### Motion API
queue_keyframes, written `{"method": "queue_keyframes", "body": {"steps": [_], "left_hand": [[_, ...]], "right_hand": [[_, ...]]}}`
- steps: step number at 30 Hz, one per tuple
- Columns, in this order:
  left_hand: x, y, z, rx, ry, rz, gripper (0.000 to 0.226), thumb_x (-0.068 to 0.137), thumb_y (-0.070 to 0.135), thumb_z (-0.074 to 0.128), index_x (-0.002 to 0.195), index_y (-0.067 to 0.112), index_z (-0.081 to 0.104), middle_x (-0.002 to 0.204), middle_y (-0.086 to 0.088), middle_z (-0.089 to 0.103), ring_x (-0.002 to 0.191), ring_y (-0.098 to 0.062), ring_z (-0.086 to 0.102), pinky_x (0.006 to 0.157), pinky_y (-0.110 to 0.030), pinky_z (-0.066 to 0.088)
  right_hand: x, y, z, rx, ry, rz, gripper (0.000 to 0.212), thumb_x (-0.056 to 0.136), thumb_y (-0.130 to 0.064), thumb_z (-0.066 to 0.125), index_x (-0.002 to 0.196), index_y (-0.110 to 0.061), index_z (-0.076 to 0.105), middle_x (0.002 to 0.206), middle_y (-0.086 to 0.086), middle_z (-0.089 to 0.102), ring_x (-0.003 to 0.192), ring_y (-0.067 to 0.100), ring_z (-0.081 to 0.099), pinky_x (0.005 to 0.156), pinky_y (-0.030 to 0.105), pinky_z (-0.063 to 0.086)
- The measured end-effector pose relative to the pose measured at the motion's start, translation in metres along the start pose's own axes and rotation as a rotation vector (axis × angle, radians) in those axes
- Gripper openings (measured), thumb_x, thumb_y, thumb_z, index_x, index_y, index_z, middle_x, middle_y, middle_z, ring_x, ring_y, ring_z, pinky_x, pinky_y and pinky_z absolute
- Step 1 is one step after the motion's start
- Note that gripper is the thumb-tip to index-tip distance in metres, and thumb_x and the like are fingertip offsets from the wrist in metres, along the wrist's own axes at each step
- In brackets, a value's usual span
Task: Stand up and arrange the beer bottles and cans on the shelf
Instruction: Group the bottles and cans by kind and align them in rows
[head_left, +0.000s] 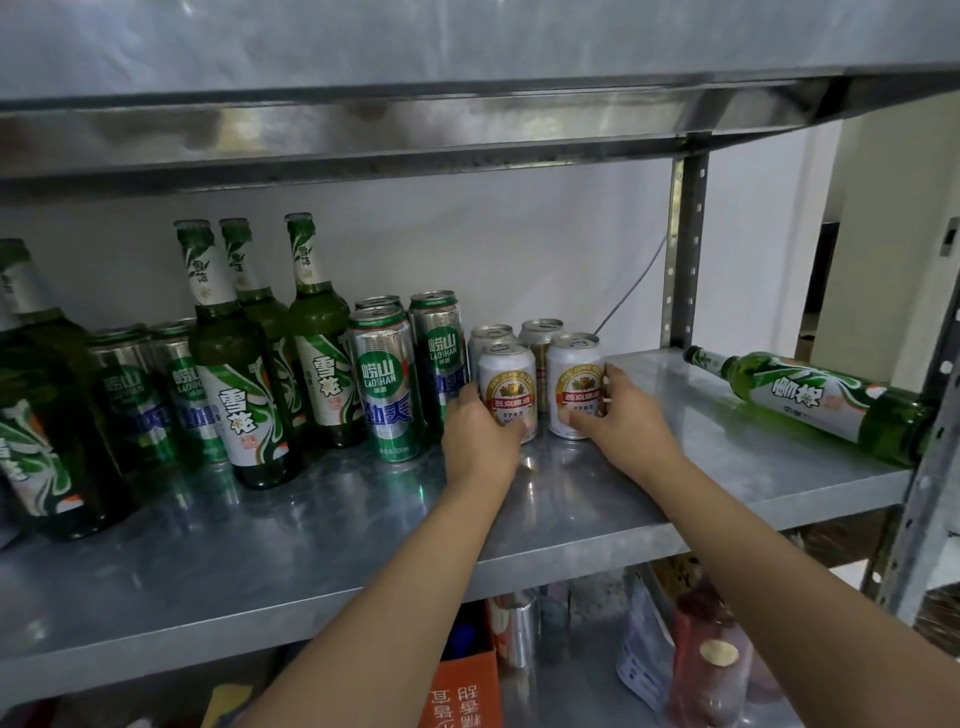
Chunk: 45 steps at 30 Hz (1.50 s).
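Shows metal shelf (675, 467), middle tier. Left half: upright bottles (244, 395), green, several deep. Far right: lying bottle (810, 397) on its side, neck pointing left, well apart from the rest. Just right of the upright bottles: tall cans (384, 384), upright. Centre: four white cans (540, 338), upright, two rows of two. Left hand (480, 431) wrapped round left can (506, 384); right hand (618, 415) curled round right can (574, 382). Both front-row cans seemingly resting on shelf.
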<state>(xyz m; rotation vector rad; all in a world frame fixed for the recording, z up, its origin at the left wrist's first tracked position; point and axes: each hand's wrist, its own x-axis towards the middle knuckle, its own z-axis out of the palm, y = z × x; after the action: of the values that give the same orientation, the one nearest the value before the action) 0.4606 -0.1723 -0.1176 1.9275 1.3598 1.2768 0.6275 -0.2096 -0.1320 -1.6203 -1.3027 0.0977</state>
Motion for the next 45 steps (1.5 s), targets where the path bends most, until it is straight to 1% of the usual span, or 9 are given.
{"method": "queue_keyframes", "body": {"steps": [8, 11, 13, 16, 21, 24, 29, 38, 45], "left_hand": [[0.0, 0.0008, -0.0001, 0.011, -0.014, -0.01, 0.062, 0.074, 0.022, 0.083, 0.127, 0.011, 0.054, 0.123, -0.009, 0.059, 0.111, -0.027, 0.06, 0.094, -0.044, 0.052], [-0.0001, 0.0005, 0.0004, 0.011, -0.014, -0.007, 0.061, 0.074, 0.022, 0.083, 0.127, 0.011, 0.053, 0.123, -0.009, 0.059, 0.111, -0.027, 0.06, 0.094, -0.045, 0.052], [-0.0002, -0.0001, 0.0005, 0.014, -0.009, -0.005, 0.061, 0.074, 0.022, 0.082, 0.127, 0.011, 0.053, 0.123, -0.009, 0.059, 0.11, -0.027, 0.06, 0.094, -0.044, 0.052], [0.0004, -0.0008, 0.0008, 0.018, -0.016, 0.0, 0.061, 0.075, 0.023, 0.082, 0.128, 0.011, 0.053, 0.124, -0.009, 0.058, 0.111, -0.027, 0.06, 0.094, -0.044, 0.052], [0.002, -0.0006, 0.0013, 0.012, -0.039, 0.002, 0.065, 0.074, 0.024, 0.083, 0.13, 0.011, 0.051, 0.125, -0.009, 0.059, 0.111, -0.026, 0.06, 0.093, -0.044, 0.052], [0.0021, -0.0004, 0.0013, 0.014, -0.03, 0.006, 0.066, 0.073, 0.025, 0.083, 0.129, 0.011, 0.052, 0.124, -0.01, 0.059, 0.111, -0.027, 0.06, 0.093, -0.044, 0.053], [0.0018, -0.0008, 0.0017, 0.012, -0.03, 0.01, 0.068, 0.073, 0.026, 0.083, 0.131, 0.011, 0.05, 0.124, -0.009, 0.058, 0.112, -0.026, 0.06, 0.092, -0.043, 0.053], [0.0019, -0.0017, 0.0028, 0.015, -0.038, 0.009, 0.069, 0.074, 0.025, 0.083, 0.131, 0.01, 0.049, 0.126, -0.011, 0.058, 0.113, -0.027, 0.059, 0.094, -0.045, 0.052], [-0.0003, 0.0002, 0.005, 0.032, -0.026, 0.016, 0.075, 0.074, 0.027, 0.083, 0.136, 0.011, 0.045, 0.13, -0.011, 0.053, 0.119, -0.028, 0.055, 0.097, -0.044, 0.05]], "right_hand": [[-0.0006, -0.0014, -0.001, 0.068, -0.061, 0.008, 0.056, 0.081, -0.024, 0.075, 0.13, -0.024, 0.048, 0.113, -0.006, 0.065, 0.092, 0.002, 0.058, 0.068, 0.006, 0.037], [-0.0006, -0.003, 0.0004, 0.074, -0.094, 0.003, 0.07, 0.084, -0.023, 0.072, 0.142, -0.02, 0.033, 0.122, -0.001, 0.064, 0.1, 0.005, 0.057, 0.073, 0.008, 0.039], [-0.0017, -0.0041, 0.0016, 0.063, -0.075, 0.01, 0.079, 0.084, -0.024, 0.073, 0.147, -0.017, 0.025, 0.127, 0.004, 0.062, 0.106, 0.009, 0.058, 0.082, 0.015, 0.043], [-0.0029, -0.0044, 0.0019, 0.026, 0.0, 0.015, 0.078, 0.079, -0.025, 0.078, 0.143, -0.014, 0.034, 0.125, 0.005, 0.064, 0.11, 0.02, 0.063, 0.084, 0.024, 0.047], [-0.0038, -0.0053, -0.0008, 0.053, -0.021, -0.003, 0.063, 0.081, -0.021, 0.077, 0.135, -0.016, 0.046, 0.121, 0.003, 0.066, 0.098, 0.01, 0.06, 0.081, 0.022, 0.045], [-0.0038, -0.0069, -0.0012, 0.059, -0.031, -0.005, 0.06, 0.082, -0.019, 0.075, 0.134, -0.016, 0.046, 0.12, 0.004, 0.066, 0.097, 0.009, 0.059, 0.084, 0.024, 0.046], [-0.0037, -0.007, -0.0013, 0.054, -0.042, -0.001, 0.059, 0.084, -0.019, 0.073, 0.136, -0.018, 0.045, 0.122, 0.003, 0.065, 0.108, 0.018, 0.062, 0.087, 0.027, 0.047], [-0.0035, -0.0059, -0.0004, 0.05, -0.044, 0.003, 0.06, 0.084, -0.021, 0.074, 0.136, -0.018, 0.044, 0.123, 0.003, 0.065, 0.108, 0.017, 0.063, 0.089, 0.028, 0.048], [-0.0045, -0.0044, -0.0015, 0.078, -0.043, 0.019, 0.06, 0.083, -0.022, 0.074, 0.135, -0.019, 0.045, 0.119, 0.0, 0.065, 0.097, 0.008, 0.059, 0.082, 0.021, 0.045]]}}
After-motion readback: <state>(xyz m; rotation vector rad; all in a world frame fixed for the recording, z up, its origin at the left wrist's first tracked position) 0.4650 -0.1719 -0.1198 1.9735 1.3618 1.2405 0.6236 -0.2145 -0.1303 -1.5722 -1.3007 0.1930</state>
